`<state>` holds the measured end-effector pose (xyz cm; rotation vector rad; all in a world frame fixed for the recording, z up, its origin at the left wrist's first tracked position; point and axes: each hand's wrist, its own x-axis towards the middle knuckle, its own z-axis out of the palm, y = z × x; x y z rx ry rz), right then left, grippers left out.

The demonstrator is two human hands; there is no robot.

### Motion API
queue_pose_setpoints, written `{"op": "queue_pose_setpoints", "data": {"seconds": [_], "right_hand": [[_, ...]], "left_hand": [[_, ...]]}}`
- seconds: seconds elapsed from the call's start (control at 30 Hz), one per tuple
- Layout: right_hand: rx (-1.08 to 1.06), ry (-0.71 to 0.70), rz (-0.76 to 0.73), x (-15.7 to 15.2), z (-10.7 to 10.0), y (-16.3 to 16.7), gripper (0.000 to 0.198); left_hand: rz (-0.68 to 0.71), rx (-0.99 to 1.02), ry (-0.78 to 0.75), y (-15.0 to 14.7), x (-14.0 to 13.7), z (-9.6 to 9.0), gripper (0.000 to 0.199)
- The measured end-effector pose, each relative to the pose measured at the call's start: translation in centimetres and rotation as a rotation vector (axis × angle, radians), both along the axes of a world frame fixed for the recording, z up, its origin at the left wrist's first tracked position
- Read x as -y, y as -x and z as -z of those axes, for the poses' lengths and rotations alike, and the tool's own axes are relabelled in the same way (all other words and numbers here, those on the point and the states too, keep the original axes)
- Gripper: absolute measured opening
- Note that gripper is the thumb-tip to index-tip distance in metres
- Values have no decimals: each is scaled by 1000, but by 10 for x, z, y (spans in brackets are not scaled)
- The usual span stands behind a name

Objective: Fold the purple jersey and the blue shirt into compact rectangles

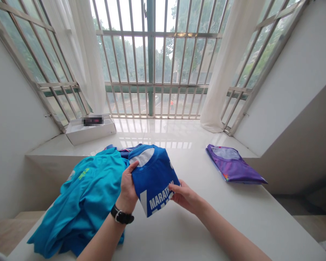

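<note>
A blue T-shirt [154, 174] with white "MARATHON" lettering is folded into a compact bundle and held up above the white surface. At its left edge, near the collar, my left hand [128, 186] grips it with the thumb on top; a black watch is on that wrist. My right hand [186, 195] pinches the lower right edge between thumb and fingers. Close by on the left lies a loose heap of turquoise shirts [97, 195], with darker blue cloth [133, 148] showing behind it. A folded purple shirt [235, 165] rests apart on the right.
The white tabletop [163, 239] meets a glossy windowsill [157, 130]. An open white box [92, 132] stands at the back left, with a blurred-out item in it. Barred windows and white curtains [220, 72] border the back, and walls close in both sides.
</note>
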<state>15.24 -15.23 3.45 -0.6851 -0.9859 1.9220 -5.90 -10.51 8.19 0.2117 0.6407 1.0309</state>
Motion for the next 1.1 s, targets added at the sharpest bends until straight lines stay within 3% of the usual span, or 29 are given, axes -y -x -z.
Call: {"op": "queue_pose_setpoints", "data": {"seconds": [0.33, 0.5, 0.77, 0.93, 1.1], "right_hand": [[143, -13, 16, -1, -12, -10, 46], [196, -19, 73, 7, -19, -42, 42], [187, -38, 374, 33, -47, -134, 36], [252, -5, 553, 33, -61, -199, 34], [272, 49, 716, 25, -70, -257, 27]], "left_hand": [[-109, -109, 7, -7, -1, -6, 36], [-51, -82, -9, -35, -2, -13, 37], [99, 27, -126, -149, -27, -32, 39], [233, 74, -163, -230, -53, -24, 43], [256, 125, -152, -312, -85, -20, 36]]}}
